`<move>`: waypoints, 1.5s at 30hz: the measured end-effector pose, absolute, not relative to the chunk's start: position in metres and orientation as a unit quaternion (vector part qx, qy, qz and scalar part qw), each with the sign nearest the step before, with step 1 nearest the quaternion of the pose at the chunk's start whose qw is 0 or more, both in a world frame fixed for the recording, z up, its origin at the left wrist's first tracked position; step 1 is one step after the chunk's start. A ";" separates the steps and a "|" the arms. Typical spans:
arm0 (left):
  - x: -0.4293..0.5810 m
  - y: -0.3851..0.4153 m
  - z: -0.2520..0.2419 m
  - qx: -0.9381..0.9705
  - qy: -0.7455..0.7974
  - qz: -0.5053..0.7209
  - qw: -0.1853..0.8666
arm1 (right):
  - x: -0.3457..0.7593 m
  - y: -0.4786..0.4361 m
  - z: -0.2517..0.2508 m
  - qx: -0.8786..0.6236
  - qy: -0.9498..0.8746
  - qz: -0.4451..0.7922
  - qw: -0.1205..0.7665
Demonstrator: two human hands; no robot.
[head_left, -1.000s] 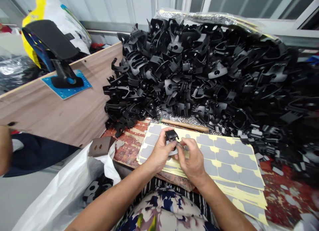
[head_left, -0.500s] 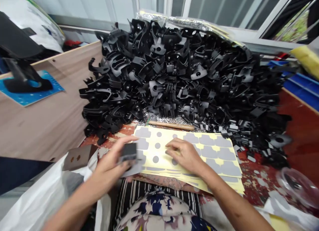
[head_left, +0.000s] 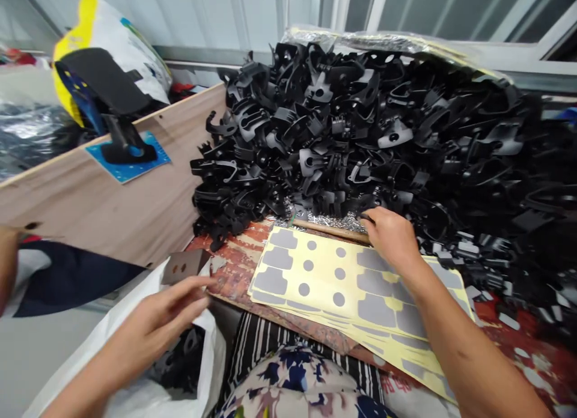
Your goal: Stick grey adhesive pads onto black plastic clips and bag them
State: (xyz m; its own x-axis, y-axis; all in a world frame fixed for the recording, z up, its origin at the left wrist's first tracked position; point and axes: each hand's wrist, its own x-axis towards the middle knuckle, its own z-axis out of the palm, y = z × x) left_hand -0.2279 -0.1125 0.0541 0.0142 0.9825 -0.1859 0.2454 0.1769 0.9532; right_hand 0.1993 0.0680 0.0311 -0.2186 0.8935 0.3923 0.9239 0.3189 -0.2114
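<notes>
My left hand [head_left: 157,322] hovers over the opening of a white bag [head_left: 215,352], its fingers stretched and apart with nothing in them. Several black plastic parts [head_left: 183,361] lie inside the bag. At the front of the pile of black plastic clips [head_left: 333,130], my right hand [head_left: 390,235] is closed, with a small dark piece of a black plastic part [head_left: 366,218] showing at its fingertips. Below that hand lie yellow sticker sheets [head_left: 323,280] with grey die-cut shapes; my right forearm covers part of them.
A wooden-handled tool [head_left: 331,230] lies behind the sheets among small metal pins [head_left: 315,217]. Small light-grey pieces [head_left: 469,250] are scattered at right. A brown block with two holes [head_left: 184,266] sits at the bag's edge. A wooden board [head_left: 135,226] borders the left, with another person's arm [head_left: 6,262] beyond.
My left hand has let go of the black and grey part and moved left over the bag. My right hand has gone from the sticker sheet to the pile. The view has turned left.
</notes>
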 end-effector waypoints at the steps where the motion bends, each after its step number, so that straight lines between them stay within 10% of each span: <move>1: -0.210 -0.106 0.053 0.498 0.583 0.354 0.536 | 0.193 0.049 0.035 -0.553 -0.794 -0.034 0.252; 7: -0.109 -0.057 0.031 0.296 0.353 0.342 0.819 | 0.122 -0.049 0.023 -0.276 -0.880 0.131 0.363; 21: -0.099 0.044 -0.005 0.382 0.437 0.345 0.737 | 0.066 -0.076 -0.026 -0.400 -0.825 0.272 0.291; 29: -0.099 0.046 -0.009 0.399 0.434 0.335 0.735 | 0.077 -0.084 0.042 -0.274 -0.784 0.522 0.197; 36: -0.096 0.009 0.009 0.281 0.346 0.428 0.786 | 0.116 -0.053 0.019 -0.501 -0.643 0.364 0.450; 45: -0.067 -0.025 0.006 0.172 0.264 0.449 0.836 | 0.119 -0.042 -0.008 -0.500 -0.580 0.390 0.511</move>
